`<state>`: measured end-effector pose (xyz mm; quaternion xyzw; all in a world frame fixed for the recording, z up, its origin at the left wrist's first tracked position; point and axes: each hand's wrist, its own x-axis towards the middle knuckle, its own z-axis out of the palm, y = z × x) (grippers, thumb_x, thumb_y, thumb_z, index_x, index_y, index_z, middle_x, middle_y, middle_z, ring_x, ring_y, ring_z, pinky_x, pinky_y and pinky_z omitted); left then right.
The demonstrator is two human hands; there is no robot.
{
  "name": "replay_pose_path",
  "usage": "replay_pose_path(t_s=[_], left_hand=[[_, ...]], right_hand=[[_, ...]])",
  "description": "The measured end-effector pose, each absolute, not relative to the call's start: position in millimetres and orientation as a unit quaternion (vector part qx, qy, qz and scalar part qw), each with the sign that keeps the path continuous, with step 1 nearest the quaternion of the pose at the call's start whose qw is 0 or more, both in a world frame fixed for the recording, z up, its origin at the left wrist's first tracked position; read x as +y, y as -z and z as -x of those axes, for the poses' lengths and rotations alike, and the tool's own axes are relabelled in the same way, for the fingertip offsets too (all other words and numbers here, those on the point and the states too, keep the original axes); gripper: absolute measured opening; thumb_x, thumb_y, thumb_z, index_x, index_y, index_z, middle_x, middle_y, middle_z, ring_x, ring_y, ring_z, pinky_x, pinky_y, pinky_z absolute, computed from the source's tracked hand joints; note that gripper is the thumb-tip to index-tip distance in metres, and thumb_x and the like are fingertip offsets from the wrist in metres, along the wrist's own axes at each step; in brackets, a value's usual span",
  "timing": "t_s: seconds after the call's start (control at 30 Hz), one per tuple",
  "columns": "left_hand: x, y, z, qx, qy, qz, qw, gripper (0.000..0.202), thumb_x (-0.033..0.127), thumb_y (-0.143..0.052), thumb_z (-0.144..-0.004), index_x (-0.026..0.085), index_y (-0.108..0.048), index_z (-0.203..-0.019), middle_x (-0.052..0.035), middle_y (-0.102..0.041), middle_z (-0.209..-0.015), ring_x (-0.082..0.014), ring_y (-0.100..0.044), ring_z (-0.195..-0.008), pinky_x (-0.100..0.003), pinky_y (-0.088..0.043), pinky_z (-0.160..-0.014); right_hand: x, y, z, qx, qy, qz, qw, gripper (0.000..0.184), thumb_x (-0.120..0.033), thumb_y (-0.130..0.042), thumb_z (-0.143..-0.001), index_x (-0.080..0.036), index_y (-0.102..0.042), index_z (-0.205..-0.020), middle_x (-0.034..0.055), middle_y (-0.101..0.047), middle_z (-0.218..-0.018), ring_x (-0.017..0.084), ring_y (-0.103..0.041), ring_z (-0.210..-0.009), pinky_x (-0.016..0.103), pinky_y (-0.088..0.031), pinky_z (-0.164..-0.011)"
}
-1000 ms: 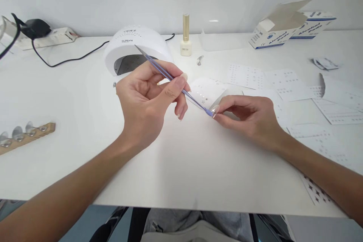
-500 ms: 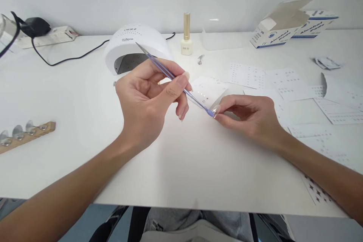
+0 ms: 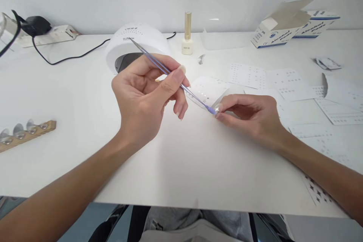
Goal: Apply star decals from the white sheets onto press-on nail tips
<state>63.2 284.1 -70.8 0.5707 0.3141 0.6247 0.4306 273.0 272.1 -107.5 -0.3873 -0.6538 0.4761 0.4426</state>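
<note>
Cream bottle (image 3: 187,47) stands capped beyond the purple tweezers (image 3: 153,59).

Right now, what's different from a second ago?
The left hand shifted slightly left; the pointed end of the purple tweezers swung left, over the lettering on the white lamp. Nothing was taken or let go. The right hand still pinches the nail tip; the bottle stayed put.

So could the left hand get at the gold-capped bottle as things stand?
Probably yes: the bottle stands just beyond the left hand, with nothing tall between them. But that hand holds a purple tool, so it would likely have to set that down first.
</note>
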Motion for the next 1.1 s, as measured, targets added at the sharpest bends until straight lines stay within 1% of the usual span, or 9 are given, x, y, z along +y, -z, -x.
replay_pose_path(t_s=[0.1,0.27,0.4,0.57,0.77,0.97,1.1], left_hand=[[283,71,-64,0.309,-0.617,-0.576,0.438,0.009,0.022,-0.074,-0.080,0.018,-0.067,-0.078,0.0001,-0.062,-0.068,-0.0067,-0.052,-0.038,-0.025,-0.042,-0.035],[284,71,-62,0.310,-0.629,-0.582,0.413,0.009,0.021,-0.076,-0.078,0.017,-0.067,-0.078,-0.0003,-0.061,-0.069,-0.0082,-0.053,-0.040,-0.026,-0.043,-0.035],[290,74,-59,0.314,-0.630,-0.574,0.418,0.013,0.024,-0.076,-0.078,0.018,-0.065,-0.076,0.0009,-0.062,-0.067,-0.0059,-0.051,-0.038,-0.023,-0.042,-0.035],[297,79,-56,0.313,-0.629,-0.568,0.428,0.020,0.029,-0.077,-0.077,0.015,-0.064,-0.076,0.0001,-0.061,-0.067,-0.0052,-0.051,-0.039,-0.023,-0.042,-0.038],[296,78,-58,0.318,-0.639,-0.558,0.423,0.021,0.030,-0.079,-0.074,0.016,-0.064,-0.074,0.0002,-0.060,-0.066,-0.0057,-0.050,-0.037,-0.023,-0.042,-0.036],[296,77,-58,0.313,-0.635,-0.563,0.426,0.019,0.030,-0.079,-0.075,0.017,-0.065,-0.073,0.0003,-0.063,-0.066,-0.0052,-0.050,-0.038,-0.022,-0.044,-0.036],[296,77,-57,0.318,-0.633,-0.561,0.428,0.019,0.031,-0.078,-0.076,0.017,-0.064,-0.073,0.0003,-0.063,-0.067,-0.0051,-0.050,-0.038,-0.022,-0.044,-0.036]], right_hand=[[272,107,-273,-0.654,-0.482,0.384,0.439,0.012,-0.019,-0.075,-0.078,-0.030,-0.076,-0.081,0.0005,-0.070,-0.082,0.020,-0.065,-0.080,0.041,-0.057,-0.079],[272,105,-274,-0.652,-0.489,0.381,0.438,0.010,-0.020,-0.076,-0.078,-0.029,-0.076,-0.083,0.0008,-0.071,-0.081,0.019,-0.066,-0.081,0.040,-0.056,-0.079],[271,104,-275,-0.659,-0.498,0.364,0.430,0.010,-0.021,-0.076,-0.078,-0.029,-0.076,-0.084,0.0023,-0.072,-0.082,0.021,-0.067,-0.081,0.042,-0.056,-0.079],[271,102,-275,-0.663,-0.510,0.332,0.436,0.009,-0.021,-0.073,-0.081,-0.029,-0.076,-0.083,0.0026,-0.073,-0.081,0.021,-0.069,-0.079,0.042,-0.057,-0.075],[271,100,-272,-0.664,-0.501,0.344,0.436,0.008,-0.022,-0.076,-0.078,-0.030,-0.076,-0.081,0.0019,-0.074,-0.078,0.021,-0.069,-0.078,0.043,-0.058,-0.073],[271,99,-273,-0.679,-0.490,0.341,0.427,0.012,-0.020,-0.074,-0.079,-0.031,-0.077,-0.083,0.0010,-0.074,-0.080,0.021,-0.069,-0.079,0.041,-0.057,-0.074],[269,100,-271,-0.706,-0.472,0.334,0.409,0.016,-0.018,-0.072,-0.080,-0.032,-0.077,-0.087,-0.0001,-0.075,-0.083,0.019,-0.069,-0.079,0.038,-0.056,-0.074]])
